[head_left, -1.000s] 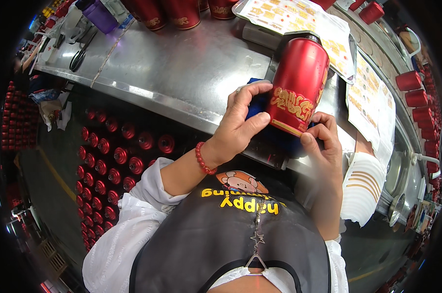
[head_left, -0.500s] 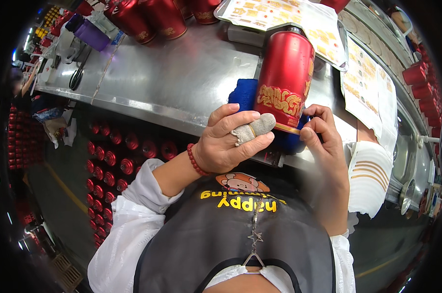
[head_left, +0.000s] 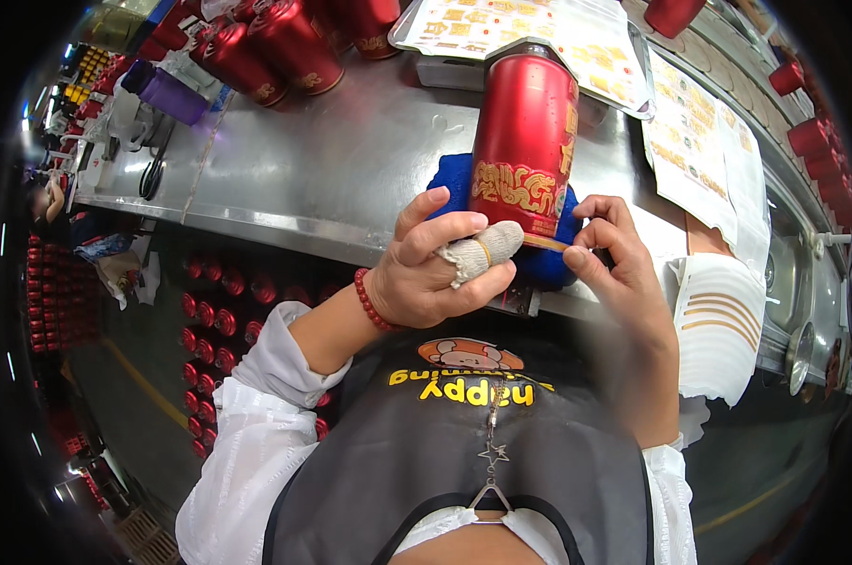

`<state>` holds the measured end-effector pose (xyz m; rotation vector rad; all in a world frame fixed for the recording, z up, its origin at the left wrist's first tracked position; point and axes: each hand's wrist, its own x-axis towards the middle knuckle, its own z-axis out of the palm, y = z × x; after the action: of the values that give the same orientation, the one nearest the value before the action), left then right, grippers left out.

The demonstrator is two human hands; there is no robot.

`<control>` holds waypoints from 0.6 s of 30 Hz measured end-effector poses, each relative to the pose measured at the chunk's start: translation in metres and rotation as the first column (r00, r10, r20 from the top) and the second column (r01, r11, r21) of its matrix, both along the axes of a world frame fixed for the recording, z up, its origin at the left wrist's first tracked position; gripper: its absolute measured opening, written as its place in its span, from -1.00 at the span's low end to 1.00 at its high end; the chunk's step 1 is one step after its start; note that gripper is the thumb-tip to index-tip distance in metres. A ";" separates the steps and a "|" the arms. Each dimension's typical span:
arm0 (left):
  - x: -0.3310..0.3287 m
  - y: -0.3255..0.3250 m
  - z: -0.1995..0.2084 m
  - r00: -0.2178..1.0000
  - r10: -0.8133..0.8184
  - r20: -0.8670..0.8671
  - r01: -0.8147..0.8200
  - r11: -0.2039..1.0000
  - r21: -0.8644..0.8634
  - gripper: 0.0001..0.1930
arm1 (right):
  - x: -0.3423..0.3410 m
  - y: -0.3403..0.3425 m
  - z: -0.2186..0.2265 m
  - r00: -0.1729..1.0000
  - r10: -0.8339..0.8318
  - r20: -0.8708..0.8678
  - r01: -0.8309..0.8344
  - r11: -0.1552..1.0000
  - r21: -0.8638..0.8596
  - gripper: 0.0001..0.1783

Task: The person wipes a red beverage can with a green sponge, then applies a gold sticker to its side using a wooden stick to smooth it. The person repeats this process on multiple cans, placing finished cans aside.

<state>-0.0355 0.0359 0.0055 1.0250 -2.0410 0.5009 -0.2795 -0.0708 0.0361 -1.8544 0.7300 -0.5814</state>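
A red metal canister (head_left: 525, 132) with gold dragon decoration lies on a folded blue cloth (head_left: 453, 174), its lower end toward me. My left hand (head_left: 445, 259) has its fingers spread at that end. One of its fingers wears a grey fabric finger cover (head_left: 484, 250) and presses by the canister's lower rim. My right hand (head_left: 624, 259) pinches the free end of a thin gold strip (head_left: 546, 243) between thumb and forefinger. The strip runs along the canister's lower edge and stands off it on the right. The underside of the canister is hidden.
A white sheet with several gold strips (head_left: 720, 320) hangs at the table's right edge. Printed decal sheets (head_left: 501, 26) lie beyond the canister. More red canisters (head_left: 299, 47) and a purple bottle (head_left: 167, 92) stand at the back left of the steel table (head_left: 351, 122).
The canister has turned slightly, showing more of the gold markings on its right side. More of the strip's free end shows at my right fingertips. The whole view has shifted a little.
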 end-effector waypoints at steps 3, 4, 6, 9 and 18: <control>-0.002 -0.008 0.014 0.988 -0.014 0.153 0.019 0.999 -0.027 -0.82 | -0.006 -0.003 -0.005 1.000 -0.001 -0.005 0.001 1.000 -0.029 -0.74; -0.004 -0.012 0.017 0.981 -0.024 0.193 0.030 0.999 -0.027 -0.75 | -0.007 -0.002 -0.006 1.000 -0.004 -0.009 0.003 1.000 -0.027 -0.73; -0.014 -0.023 0.018 0.995 -0.012 0.095 0.004 0.997 0.077 -0.70 | -0.008 -0.001 -0.006 1.000 -0.007 -0.009 0.007 1.000 -0.007 -0.73; -0.014 -0.030 0.003 0.974 0.001 -0.225 0.044 0.980 0.194 -0.55 | -0.007 0.000 -0.006 1.000 -0.004 0.011 0.004 1.000 0.023 -0.74; -0.002 0.004 -0.003 0.995 0.033 -0.097 -0.025 0.997 0.079 -0.71 | -0.019 -0.006 -0.005 1.000 0.007 -0.001 -0.007 0.999 0.037 -0.70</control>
<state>-0.0377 0.0402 0.0028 1.1061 -1.9736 0.3806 -0.2988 -0.0764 0.0314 -1.8224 0.7301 -0.5589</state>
